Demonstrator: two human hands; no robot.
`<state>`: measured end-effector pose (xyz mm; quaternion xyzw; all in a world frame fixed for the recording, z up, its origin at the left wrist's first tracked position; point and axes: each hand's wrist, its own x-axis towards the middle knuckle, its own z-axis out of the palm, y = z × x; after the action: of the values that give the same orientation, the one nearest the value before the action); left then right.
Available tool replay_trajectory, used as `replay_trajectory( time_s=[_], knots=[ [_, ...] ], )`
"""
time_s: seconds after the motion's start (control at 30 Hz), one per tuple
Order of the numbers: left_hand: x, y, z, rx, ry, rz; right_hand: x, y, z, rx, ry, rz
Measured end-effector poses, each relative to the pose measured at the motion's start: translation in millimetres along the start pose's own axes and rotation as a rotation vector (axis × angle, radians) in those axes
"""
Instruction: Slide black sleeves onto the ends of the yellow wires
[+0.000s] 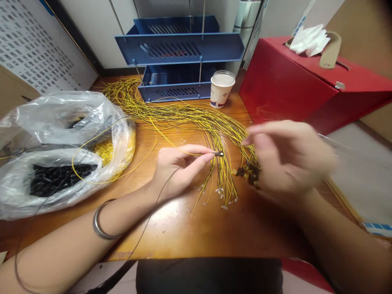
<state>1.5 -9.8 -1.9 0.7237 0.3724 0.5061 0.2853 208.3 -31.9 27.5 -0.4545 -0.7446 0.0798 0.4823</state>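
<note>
My left hand (174,169) pinches a small black loop-ended piece (219,154) between thumb and forefinger. A yellow wire (167,139) and a thin dark wire (147,222) run to that hand. Beneath the fingertips lies a bundle of yellow and black wires (196,112), some ending in small clear tips (225,200). To the right, my right hand (284,159) is raised over the table and smeared by motion; whether it grips anything is unclear. Just below it, other wire ends carry black and yellow pieces (249,173), partly covered by the hand.
Clear plastic bags (61,102) at left contain black pieces (58,179) and yellow rings (105,151). Behind the wires stand a blue tiered tray (180,51) and a paper cup (222,90). A red box (294,85) with tissues (309,40) is at right on the wooden table (171,241).
</note>
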Motion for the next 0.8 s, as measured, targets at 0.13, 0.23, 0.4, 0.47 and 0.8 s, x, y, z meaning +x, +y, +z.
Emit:
replay_trajectory(
  time_s=[0.13, 0.23, 0.4, 0.47, 0.8],
  knots=[
    [0, -1, -0.9, -0.073, -0.020, 0.037, 1, 10, 18, -0.053, -0.156, -0.232],
    [1, -2, -1.3, -0.117, -0.027, 0.066, 0, 12, 24, -0.085, -0.119, -0.335],
    [1, -3, -0.7, -0.163, -0.048, 0.029, -2, 9, 30, 0.008, -0.011, -0.359],
    [1, -3, 0.4, -0.218, -0.043, -0.055, -3, 9, 30, 0.034, 0.012, -0.342],
    [15, -11, -2.5, -0.638, -0.006, -0.501, 5, 16, 10, -0.175, 0.076, -0.365]
  ],
)
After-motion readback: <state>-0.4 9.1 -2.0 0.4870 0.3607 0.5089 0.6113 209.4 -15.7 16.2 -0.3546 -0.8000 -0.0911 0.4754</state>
